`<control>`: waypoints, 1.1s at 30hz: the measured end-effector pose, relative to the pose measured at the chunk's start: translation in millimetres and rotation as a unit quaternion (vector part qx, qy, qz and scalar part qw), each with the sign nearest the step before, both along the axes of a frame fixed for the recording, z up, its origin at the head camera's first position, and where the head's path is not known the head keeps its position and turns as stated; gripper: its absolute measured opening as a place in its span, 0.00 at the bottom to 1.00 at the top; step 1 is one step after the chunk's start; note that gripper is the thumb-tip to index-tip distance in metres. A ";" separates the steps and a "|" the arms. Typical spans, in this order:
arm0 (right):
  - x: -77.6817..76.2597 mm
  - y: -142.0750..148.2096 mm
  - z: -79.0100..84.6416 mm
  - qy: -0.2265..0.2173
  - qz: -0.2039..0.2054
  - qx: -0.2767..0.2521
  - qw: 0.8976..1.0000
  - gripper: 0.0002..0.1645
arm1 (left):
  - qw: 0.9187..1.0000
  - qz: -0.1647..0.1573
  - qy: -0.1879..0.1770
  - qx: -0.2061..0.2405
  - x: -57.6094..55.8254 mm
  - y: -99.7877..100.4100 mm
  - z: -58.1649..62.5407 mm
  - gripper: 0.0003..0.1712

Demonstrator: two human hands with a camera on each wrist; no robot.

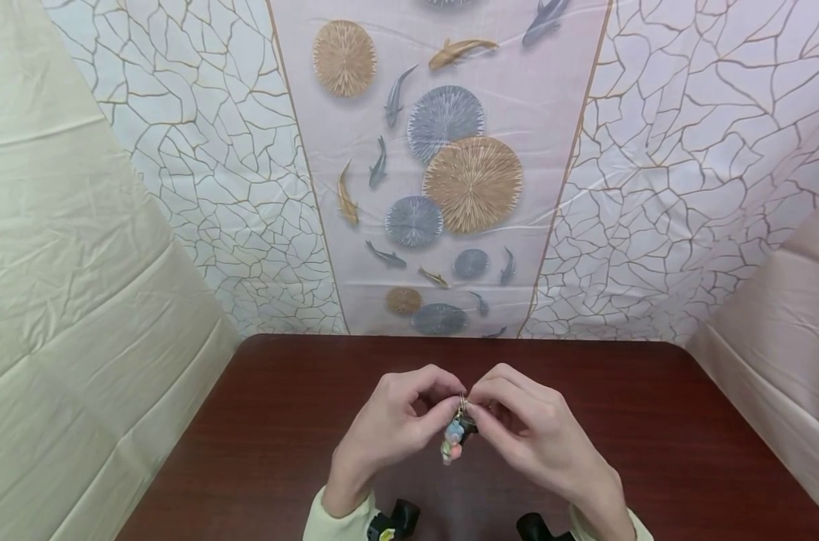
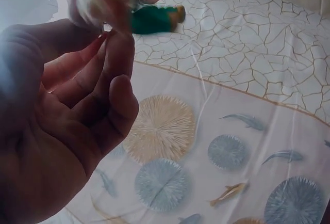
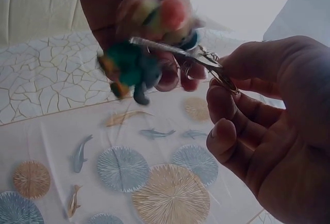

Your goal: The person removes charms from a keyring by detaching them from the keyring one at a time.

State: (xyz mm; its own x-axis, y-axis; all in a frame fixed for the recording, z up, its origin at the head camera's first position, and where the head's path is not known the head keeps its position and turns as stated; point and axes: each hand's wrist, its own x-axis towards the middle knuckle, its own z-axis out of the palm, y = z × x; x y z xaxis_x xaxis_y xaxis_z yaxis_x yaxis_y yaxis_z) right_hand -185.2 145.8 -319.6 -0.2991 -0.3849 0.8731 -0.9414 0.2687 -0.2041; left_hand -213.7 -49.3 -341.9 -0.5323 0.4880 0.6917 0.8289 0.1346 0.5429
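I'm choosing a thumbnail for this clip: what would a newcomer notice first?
Probably the colourful beaded charm and metal ring at the fingertips of the left hand and right hand, above the dark table. Next, a blurred green figure, dangling beside them in the right wrist view. Then the large gold disc on the cloth beyond the table.

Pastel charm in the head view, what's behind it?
Behind the pastel charm, a dark charm partly shows, with the brown tabletop beyond; the rest of the dark charm is covered from sight.
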 end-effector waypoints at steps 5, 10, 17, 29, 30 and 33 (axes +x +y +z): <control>0.3 0.5 -0.7 -0.003 -0.004 -0.003 1.000 0.07 | 0.999 -0.010 0.037 0.006 -1.0 1.5 1.3 0.06; 0.0 0.2 -1.2 0.000 -0.005 -0.003 1.000 0.07 | 0.997 0.003 0.073 0.004 -1.2 2.2 1.7 0.06; 0.3 -0.1 -0.9 0.004 -0.009 -0.001 1.000 0.09 | 0.999 0.013 0.039 0.018 0.2 4.2 -0.4 0.06; 0.5 0.0 0.0 0.002 0.011 0.006 1.000 0.07 | 0.999 0.036 0.027 0.008 -0.4 4.5 -0.8 0.07; 0.4 0.1 0.1 0.003 0.010 0.008 1.000 0.08 | 0.999 0.037 0.027 0.007 -0.2 4.5 -0.5 0.07; 0.3 0.5 0.4 0.007 0.005 0.014 1.000 0.09 | 0.999 0.034 0.014 0.005 0.4 4.7 -0.2 0.08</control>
State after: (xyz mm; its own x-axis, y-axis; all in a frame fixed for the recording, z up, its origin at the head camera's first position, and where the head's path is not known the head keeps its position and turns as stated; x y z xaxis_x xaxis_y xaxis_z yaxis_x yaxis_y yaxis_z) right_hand -185.0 146.2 -319.2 -0.2828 -0.4120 0.8662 -0.9466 0.2656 -0.1828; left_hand -213.3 -44.6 -342.1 -0.5446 0.4439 0.7116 0.8327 0.1851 0.5218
